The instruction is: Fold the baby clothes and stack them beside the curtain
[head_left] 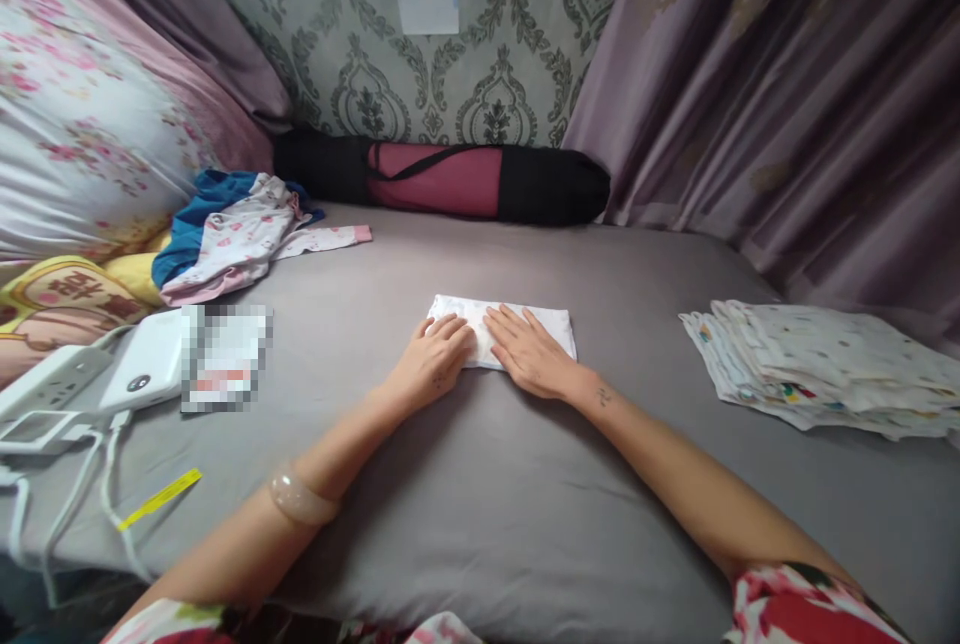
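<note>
A folded white cloth with a faint print lies flat on the grey bed sheet, straight in front of me. Resting on its left part is my left hand, fingers loosely curved but stretched out over the fabric. My right hand lies flat on the cloth's middle and right, its fingers spread. Neither hand grips anything. Parts of the cloth are hidden under both hands. To the right sits a stack of folded printed cloths.
A black and maroon roll bag lies along the wall. Crumpled clothes are at the back left. Nearer on the left are a power strip, a white power bank, cables, a blurred flat item and a yellow strip.
</note>
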Demonstrator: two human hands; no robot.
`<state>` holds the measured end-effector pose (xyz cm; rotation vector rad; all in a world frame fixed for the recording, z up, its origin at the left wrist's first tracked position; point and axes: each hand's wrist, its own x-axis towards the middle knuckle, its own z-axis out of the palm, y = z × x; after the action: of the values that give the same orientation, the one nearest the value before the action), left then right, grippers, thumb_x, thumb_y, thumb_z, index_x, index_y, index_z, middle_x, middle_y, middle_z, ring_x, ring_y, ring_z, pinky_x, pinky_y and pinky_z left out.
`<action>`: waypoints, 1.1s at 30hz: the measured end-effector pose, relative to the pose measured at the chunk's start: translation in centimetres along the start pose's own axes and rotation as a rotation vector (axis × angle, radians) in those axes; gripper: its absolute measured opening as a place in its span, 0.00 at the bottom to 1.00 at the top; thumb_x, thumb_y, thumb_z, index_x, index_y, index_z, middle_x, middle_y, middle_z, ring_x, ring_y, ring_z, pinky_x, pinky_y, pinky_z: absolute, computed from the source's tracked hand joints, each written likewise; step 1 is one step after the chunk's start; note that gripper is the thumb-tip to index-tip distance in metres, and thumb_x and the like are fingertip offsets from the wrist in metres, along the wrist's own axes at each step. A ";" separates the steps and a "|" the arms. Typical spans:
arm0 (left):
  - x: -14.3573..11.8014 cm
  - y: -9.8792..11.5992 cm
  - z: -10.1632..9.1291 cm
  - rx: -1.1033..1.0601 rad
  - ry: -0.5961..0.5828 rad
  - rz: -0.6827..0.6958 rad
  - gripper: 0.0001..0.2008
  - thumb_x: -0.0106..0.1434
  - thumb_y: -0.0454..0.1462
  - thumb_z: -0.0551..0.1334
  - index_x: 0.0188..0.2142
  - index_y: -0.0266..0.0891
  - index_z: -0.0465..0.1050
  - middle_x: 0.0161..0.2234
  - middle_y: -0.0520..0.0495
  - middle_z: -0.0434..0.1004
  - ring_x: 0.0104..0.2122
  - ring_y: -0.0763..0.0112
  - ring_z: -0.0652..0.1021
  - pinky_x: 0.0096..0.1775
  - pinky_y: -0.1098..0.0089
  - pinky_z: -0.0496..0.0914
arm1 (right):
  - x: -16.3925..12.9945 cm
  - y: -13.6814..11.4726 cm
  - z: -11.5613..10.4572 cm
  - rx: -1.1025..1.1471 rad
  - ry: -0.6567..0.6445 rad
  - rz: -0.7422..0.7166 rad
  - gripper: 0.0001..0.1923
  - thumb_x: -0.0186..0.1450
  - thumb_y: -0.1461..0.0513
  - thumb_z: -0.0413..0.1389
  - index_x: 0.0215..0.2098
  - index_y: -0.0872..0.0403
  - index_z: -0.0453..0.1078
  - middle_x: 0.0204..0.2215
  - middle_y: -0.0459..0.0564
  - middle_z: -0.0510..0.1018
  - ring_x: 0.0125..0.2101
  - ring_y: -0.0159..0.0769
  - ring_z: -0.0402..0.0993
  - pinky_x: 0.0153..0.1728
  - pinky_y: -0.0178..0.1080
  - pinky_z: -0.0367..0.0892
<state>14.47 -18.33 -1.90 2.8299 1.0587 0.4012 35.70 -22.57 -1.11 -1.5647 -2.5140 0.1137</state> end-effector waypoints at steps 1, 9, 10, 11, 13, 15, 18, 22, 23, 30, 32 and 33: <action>0.0 0.0 0.3 0.001 0.011 -0.013 0.16 0.70 0.39 0.47 0.53 0.43 0.66 0.59 0.43 0.67 0.62 0.62 0.61 0.61 0.56 0.53 | 0.6 -0.1 0.2 0.006 -0.018 -0.016 0.29 0.73 0.55 0.35 0.68 0.56 0.49 0.68 0.54 0.51 0.67 0.42 0.42 0.65 0.51 0.39; -0.6 -2.0 2.1 -0.037 0.005 -0.154 0.23 0.71 0.47 0.46 0.60 0.42 0.61 0.64 0.41 0.59 0.66 0.58 0.54 0.63 0.49 0.47 | 2.6 1.5 1.6 0.065 -0.070 0.026 0.29 0.73 0.54 0.35 0.69 0.57 0.48 0.68 0.54 0.50 0.68 0.41 0.41 0.66 0.50 0.40; -0.7 -2.2 2.3 -0.046 0.003 -0.168 0.23 0.71 0.47 0.46 0.61 0.42 0.60 0.64 0.41 0.59 0.66 0.58 0.54 0.63 0.49 0.47 | 2.7 1.7 1.8 0.068 -0.070 0.029 0.29 0.73 0.54 0.35 0.69 0.56 0.48 0.68 0.53 0.51 0.68 0.41 0.41 0.66 0.50 0.40; -0.7 -2.4 2.4 -0.055 0.004 -0.181 0.24 0.71 0.47 0.46 0.62 0.42 0.60 0.65 0.40 0.58 0.66 0.58 0.54 0.63 0.49 0.48 | 2.7 1.8 2.0 0.067 -0.069 0.030 0.29 0.73 0.54 0.35 0.69 0.56 0.48 0.68 0.53 0.51 0.68 0.41 0.41 0.66 0.50 0.40; -0.8 -2.6 2.5 -0.074 0.013 -0.207 0.24 0.71 0.46 0.46 0.62 0.41 0.59 0.65 0.40 0.57 0.66 0.59 0.54 0.63 0.50 0.49 | 2.7 1.9 2.1 0.062 -0.069 0.031 0.29 0.72 0.54 0.35 0.69 0.56 0.48 0.68 0.53 0.51 0.68 0.41 0.41 0.66 0.50 0.40; -0.9 -2.8 2.6 -0.099 0.031 -0.236 0.24 0.71 0.45 0.46 0.62 0.41 0.59 0.65 0.39 0.57 0.66 0.59 0.55 0.63 0.50 0.50 | 2.7 1.8 1.9 0.063 -0.076 0.036 0.29 0.72 0.54 0.36 0.69 0.56 0.49 0.68 0.53 0.51 0.67 0.41 0.41 0.65 0.50 0.40; -0.9 -3.0 2.6 -0.141 0.075 -0.278 0.23 0.70 0.44 0.47 0.61 0.40 0.59 0.65 0.38 0.58 0.65 0.58 0.56 0.62 0.51 0.53 | 2.8 1.3 1.3 0.077 -0.100 0.060 0.29 0.72 0.54 0.36 0.68 0.55 0.50 0.67 0.53 0.53 0.67 0.42 0.42 0.65 0.51 0.41; -0.8 -3.3 2.5 -0.161 0.124 -0.328 0.22 0.70 0.43 0.49 0.59 0.38 0.60 0.63 0.37 0.61 0.64 0.56 0.59 0.61 0.53 0.56 | 3.8 -0.1 0.9 0.065 -0.102 0.070 0.29 0.73 0.55 0.34 0.67 0.59 0.51 0.67 0.55 0.54 0.67 0.42 0.43 0.66 0.52 0.36; -0.8 -3.3 2.5 -0.157 0.131 -0.337 0.22 0.69 0.44 0.49 0.59 0.37 0.60 0.62 0.36 0.62 0.64 0.55 0.59 0.61 0.53 0.56 | 4.2 -0.5 1.0 0.056 -0.094 0.056 0.29 0.73 0.55 0.34 0.68 0.60 0.51 0.67 0.55 0.53 0.67 0.41 0.43 0.66 0.52 0.35; -1.0 -3.6 2.4 -0.138 0.170 -0.355 0.20 0.69 0.45 0.49 0.55 0.38 0.62 0.59 0.36 0.64 0.62 0.56 0.62 0.60 0.56 0.58 | 7.0 -2.1 2.8 0.011 -0.058 0.090 0.31 0.72 0.54 0.34 0.68 0.62 0.50 0.67 0.58 0.52 0.67 0.41 0.44 0.66 0.49 0.36; -1.0 -3.7 2.4 -0.134 0.174 -0.358 0.18 0.69 0.45 0.49 0.54 0.39 0.63 0.58 0.37 0.66 0.61 0.57 0.63 0.60 0.57 0.59 | 7.2 -2.0 3.1 0.005 -0.054 0.104 0.31 0.72 0.54 0.35 0.67 0.62 0.50 0.67 0.59 0.53 0.67 0.41 0.44 0.66 0.49 0.37; -1.0 -3.7 2.4 -0.133 0.176 -0.362 0.18 0.69 0.45 0.50 0.53 0.39 0.63 0.57 0.37 0.66 0.61 0.57 0.64 0.59 0.57 0.59 | 7.2 -1.9 3.2 0.007 -0.058 0.104 0.31 0.72 0.54 0.35 0.68 0.62 0.50 0.67 0.59 0.52 0.67 0.41 0.44 0.66 0.49 0.37</action>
<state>12.09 -16.15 -5.11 2.4527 1.4809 0.6622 30.28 -16.85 -3.12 -1.7139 -2.4709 0.1839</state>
